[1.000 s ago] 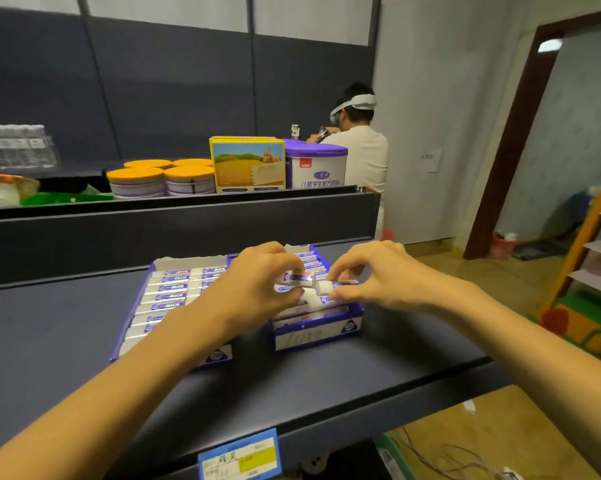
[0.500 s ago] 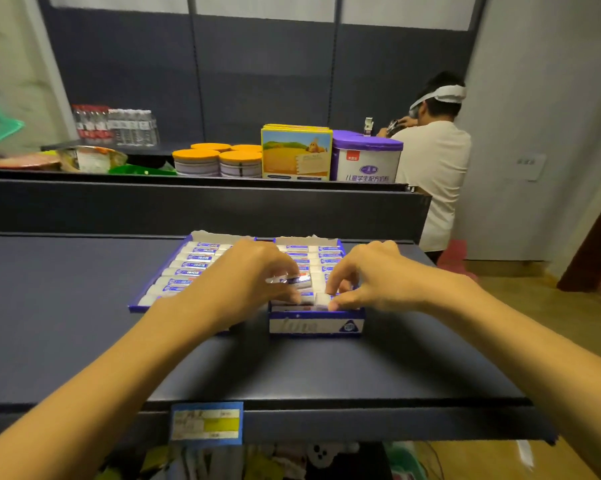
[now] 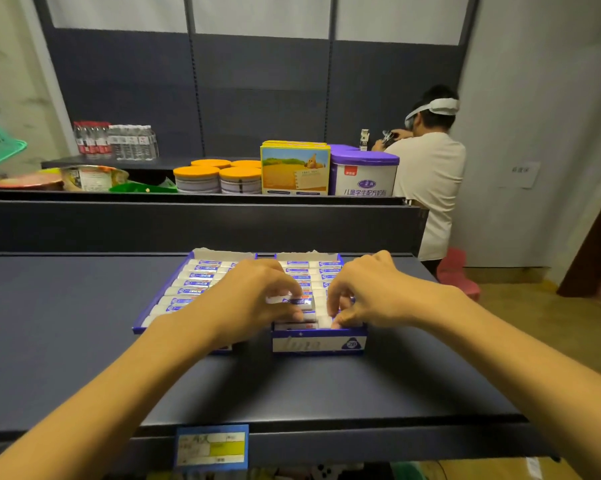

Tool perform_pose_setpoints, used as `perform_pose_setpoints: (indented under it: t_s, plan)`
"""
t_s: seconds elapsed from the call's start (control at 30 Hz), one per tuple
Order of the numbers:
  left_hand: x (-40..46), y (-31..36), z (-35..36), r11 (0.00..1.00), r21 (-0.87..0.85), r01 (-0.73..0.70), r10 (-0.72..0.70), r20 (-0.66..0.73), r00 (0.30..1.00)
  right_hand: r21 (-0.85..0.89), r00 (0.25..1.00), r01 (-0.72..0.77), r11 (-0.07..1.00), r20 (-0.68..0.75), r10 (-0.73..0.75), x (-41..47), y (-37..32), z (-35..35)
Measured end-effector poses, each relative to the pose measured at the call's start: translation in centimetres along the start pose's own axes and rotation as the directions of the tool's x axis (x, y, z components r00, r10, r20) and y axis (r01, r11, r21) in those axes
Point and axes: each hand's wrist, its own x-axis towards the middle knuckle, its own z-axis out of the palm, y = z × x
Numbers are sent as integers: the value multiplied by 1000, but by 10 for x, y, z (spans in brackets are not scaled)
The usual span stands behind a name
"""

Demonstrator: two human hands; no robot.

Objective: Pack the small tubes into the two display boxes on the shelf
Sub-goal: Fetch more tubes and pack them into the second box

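A: What are the hands doing?

B: The left hand is curling its fingers down over the right display box, pinching one small tube by its left part, thumb below and fingertips on top. The tube is lying crosswise, just above the packed rows.

A: And the other one?

B: The right hand is arching at three o'clock from that tube, its fingers bent and their tips dipping into the front rows of the same box. The thumb is touching a white tube end near the front wall. Whether it is actually gripping anything, I cannot tell; the fingers are hiding the contact.

A: Where are the boxes sitting?

B: Side by side, touching, on the dark shelf. The left display box is lying at nine o'clock from the hands, filled with rows of white and blue tubes; the left forearm is covering its near right corner.

A: Anything farther out?

B: At six o'clock, a blue and yellow price tag is hanging on the shelf edge. At twelve o'clock, on the upper shelf, orange-lidded tins, a yellow carton and a purple-lidded milk powder can are standing together. At two o'clock another person in a white shirt is standing.
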Motion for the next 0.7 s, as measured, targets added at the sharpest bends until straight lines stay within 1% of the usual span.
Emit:
perform_pose_setpoints:
  t_s: [0.27, 0.43, 0.53, 0.7]
  plan:
    - [3, 5, 5, 999, 7, 38, -38, 46, 998, 26, 998, -15, 1000, -53, 16, -6, 0, 6]
    - [7, 4, 6, 997, 33, 63, -66, 84, 994, 76, 997, -44, 996, -63, 49, -14, 4, 3]
    - [10, 5, 7, 998, 37, 60, -64, 124, 990, 74, 993, -61, 995, -95, 68, -19, 8, -2]
    - [12, 7, 7, 998, 44, 43, -50, 178, 983, 86, 992, -69, 994, -101, 78, -20, 10, -5]
